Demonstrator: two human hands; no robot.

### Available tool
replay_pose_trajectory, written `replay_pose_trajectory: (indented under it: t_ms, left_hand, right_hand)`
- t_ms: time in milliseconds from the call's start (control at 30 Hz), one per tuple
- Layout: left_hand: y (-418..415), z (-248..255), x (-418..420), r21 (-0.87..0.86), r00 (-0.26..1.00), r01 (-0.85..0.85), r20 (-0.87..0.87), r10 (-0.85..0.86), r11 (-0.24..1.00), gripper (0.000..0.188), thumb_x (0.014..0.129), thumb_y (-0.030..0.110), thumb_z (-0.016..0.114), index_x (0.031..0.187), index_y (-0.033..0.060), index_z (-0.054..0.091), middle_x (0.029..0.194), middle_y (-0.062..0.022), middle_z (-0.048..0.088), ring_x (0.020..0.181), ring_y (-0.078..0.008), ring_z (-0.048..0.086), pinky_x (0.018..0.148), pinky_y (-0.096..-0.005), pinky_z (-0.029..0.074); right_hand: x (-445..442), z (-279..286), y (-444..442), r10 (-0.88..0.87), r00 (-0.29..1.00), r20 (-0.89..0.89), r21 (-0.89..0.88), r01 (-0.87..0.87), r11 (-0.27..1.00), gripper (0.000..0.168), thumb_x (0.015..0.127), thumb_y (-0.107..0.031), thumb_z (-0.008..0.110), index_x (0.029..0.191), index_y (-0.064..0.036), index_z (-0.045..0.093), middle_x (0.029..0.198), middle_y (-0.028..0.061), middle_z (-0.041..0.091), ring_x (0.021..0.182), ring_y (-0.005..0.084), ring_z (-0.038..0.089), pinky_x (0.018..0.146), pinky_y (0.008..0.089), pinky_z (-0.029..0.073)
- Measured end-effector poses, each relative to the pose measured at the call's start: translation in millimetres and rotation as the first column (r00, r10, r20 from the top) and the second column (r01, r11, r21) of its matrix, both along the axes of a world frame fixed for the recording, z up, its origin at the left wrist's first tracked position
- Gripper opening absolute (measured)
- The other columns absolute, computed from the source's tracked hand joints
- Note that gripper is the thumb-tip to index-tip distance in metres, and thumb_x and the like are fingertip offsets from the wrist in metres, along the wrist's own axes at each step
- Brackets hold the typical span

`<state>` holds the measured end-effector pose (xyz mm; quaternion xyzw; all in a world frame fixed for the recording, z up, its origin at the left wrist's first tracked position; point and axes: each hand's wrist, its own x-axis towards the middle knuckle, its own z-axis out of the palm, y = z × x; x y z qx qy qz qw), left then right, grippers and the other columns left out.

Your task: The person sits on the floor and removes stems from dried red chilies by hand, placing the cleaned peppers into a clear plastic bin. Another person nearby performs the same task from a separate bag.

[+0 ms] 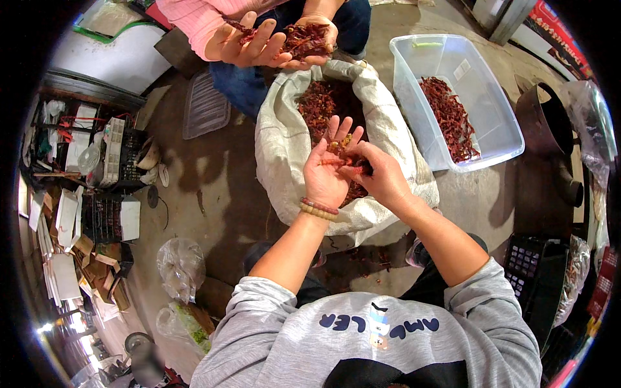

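Observation:
My left hand [324, 177] is palm up with its fingers spread, above the mouth of a white woven sack [281, 140]. Dried red chili pieces [335, 161] and yellowish seeds [342, 142] rest on its palm and fingers. Bent over that palm, my right hand [385, 172] has dark red chilies [361, 169] between its thumb and fingers. More dried chilies [318, 104] fill the sack under both hands. Across from me, another person's hands [264, 46] hold a heap of dried chilies [306, 40] over the sack's far rim.
A translucent plastic bin [490, 106] with some dried chilies [446, 116] stands right of the sack. On the left, a clear plastic lid [207, 104] lies on the concrete floor [242, 189] near a plastic bag [182, 266]. A dark metal vessel [546, 121] is at far right.

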<state>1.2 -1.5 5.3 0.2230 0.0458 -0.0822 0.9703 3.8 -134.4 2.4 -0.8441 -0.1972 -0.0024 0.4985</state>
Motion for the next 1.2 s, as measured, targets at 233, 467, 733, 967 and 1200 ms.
replay_pose_trajectory:
  t_ms: [233,467,733,967,1200]
  left_hand:
    - [3,-9,6,-0.045,1.000,0.012,0.020,-0.011,0.999,0.045,0.095,0.028,0.038,0.135,0.0086,0.043,0.139,-0.0115,0.045,0.130,-0.0324,0.040,0.108,-0.0433,0.033]
    - [7,-10,8,-0.113,1.000,-0.013,-0.001,0.013,0.994,0.044,0.096,0.026,0.039,0.133,0.0040,0.043,0.134,-0.0160,0.047,0.129,-0.0364,0.040,0.107,-0.0452,0.036]
    - [6,-9,9,-0.089,1.000,0.023,0.013,-0.022,0.996,0.044,0.095,0.026,0.039,0.133,0.0034,0.043,0.134,-0.0161,0.047,0.128,-0.0363,0.041,0.107,-0.0444,0.036]
    - [16,-9,7,-0.073,1.000,0.010,0.015,-0.009,0.997,0.045,0.094,0.027,0.040,0.132,0.0029,0.044,0.133,-0.0160,0.048,0.128,-0.0367,0.040,0.107,-0.0442,0.036]
    - [11,3,7,-0.162,0.998,0.063,0.007,-0.063,0.985,0.047,0.096,0.029,0.036,0.137,0.0045,0.039,0.141,-0.0157,0.040,0.132,-0.0373,0.035,0.110,-0.0454,0.031]
  right_hand:
    - [5,21,-13,0.117,0.993,0.003,0.082,-0.117,0.990,0.029,0.072,-0.010,0.071,0.098,-0.008,0.058,0.088,0.0119,0.062,0.080,0.0307,0.062,0.068,0.0369,0.050]
    - [78,-6,-137,-0.509,0.803,0.308,-0.322,0.592,0.739,0.068,0.071,-0.023,0.076,0.130,-0.009,0.045,0.118,0.0189,0.054,0.117,0.0330,0.048,0.098,0.0417,0.039]
    - [87,-15,-137,-0.548,0.791,0.271,-0.180,0.601,0.779,0.047,0.082,-0.018,0.063,0.126,-0.007,0.053,0.129,0.0176,0.050,0.118,0.0311,0.049,0.100,0.0376,0.038]
    - [95,-14,-160,-0.668,0.703,0.242,-0.125,0.706,0.697,0.033,0.082,-0.015,0.063,0.113,-0.002,0.063,0.108,0.0143,0.064,0.100,0.0253,0.062,0.090,0.0336,0.047]
    - [90,-23,-129,-0.533,0.835,0.137,-0.077,0.546,0.834,0.032,0.085,-0.015,0.063,0.116,-0.005,0.062,0.112,0.0124,0.064,0.104,0.0224,0.061,0.091,0.0328,0.046]
